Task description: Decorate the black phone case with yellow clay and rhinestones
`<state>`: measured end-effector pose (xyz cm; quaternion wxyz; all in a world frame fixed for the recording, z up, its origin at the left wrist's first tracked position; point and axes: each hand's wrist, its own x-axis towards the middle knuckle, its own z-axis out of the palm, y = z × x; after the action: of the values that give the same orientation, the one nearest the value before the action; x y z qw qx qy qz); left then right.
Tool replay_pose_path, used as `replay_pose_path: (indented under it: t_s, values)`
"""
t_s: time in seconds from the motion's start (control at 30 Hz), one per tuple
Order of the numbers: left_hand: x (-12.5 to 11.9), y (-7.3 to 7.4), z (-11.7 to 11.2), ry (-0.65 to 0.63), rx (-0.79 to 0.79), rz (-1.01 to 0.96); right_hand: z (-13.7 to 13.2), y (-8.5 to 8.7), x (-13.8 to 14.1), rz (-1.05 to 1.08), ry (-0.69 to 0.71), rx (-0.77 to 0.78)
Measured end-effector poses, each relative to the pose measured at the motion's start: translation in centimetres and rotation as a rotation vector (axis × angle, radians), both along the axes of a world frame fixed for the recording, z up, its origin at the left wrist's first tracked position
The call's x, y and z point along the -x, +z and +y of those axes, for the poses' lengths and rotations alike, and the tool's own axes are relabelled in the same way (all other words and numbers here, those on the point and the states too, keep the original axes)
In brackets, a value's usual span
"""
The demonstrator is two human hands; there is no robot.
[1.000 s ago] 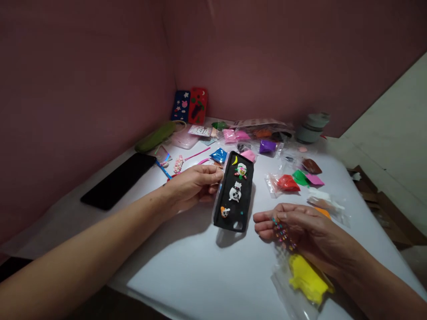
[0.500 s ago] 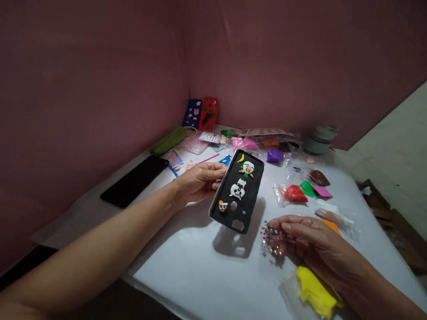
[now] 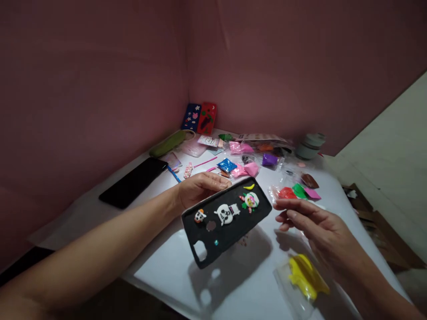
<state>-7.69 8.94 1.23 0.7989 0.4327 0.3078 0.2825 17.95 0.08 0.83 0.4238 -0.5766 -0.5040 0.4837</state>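
Note:
My left hand [image 3: 202,189] grips a black phone case [image 3: 233,231] by its far long edge, tilted above the table. On the case are a small skull-like charm with orange [image 3: 200,216], a white skull charm [image 3: 225,214], a round white charm with green and red bits [image 3: 251,200], a yellow banana charm [image 3: 249,187] and one teal gem [image 3: 216,242]. My right hand [image 3: 307,222] is just beyond the case's right end, fingers stretched and loosely bent, with nothing visible in them. Small gems [image 3: 243,240] show partly below the case, the rest hidden.
A yellow clay packet [image 3: 305,278] lies near my right wrist. Further back are red [image 3: 287,193], blue [image 3: 227,165] and purple [image 3: 269,159] packets. A black phone [image 3: 134,182] lies left; two decorated cases [image 3: 207,118] lean in the corner. A lidded jar [image 3: 310,146] stands back right.
My left hand has turned the case from upright to nearly sideways and brought it lower. My right hand has moved up, away from the gems, to the case's right end.

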Motion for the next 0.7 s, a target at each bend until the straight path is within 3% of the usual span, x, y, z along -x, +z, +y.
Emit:
replay_pose_path:
  t_s: [0.2, 0.37, 0.53, 0.7]
  values:
    - [-0.3, -0.1, -0.8, -0.235, 0.038, -0.067, -0.8, 4.1, 1.4, -0.347, 0.122, -0.15]
    - [-0.3, -1.2, -0.5, -0.318, 0.015, -0.119, 0.1, 5.6, 2.9, -0.492, 0.336, -0.223]
    - [-0.3, -2.3, -0.1, -0.372, 0.02, -0.12, 0.9, 4.8, 3.7, -0.393, 0.419, -0.097]
    - [-0.9, -2.5, -0.3, -0.419, 0.071, -0.111, 1.3, 3.7, 3.6, -0.054, 0.457, 0.152]
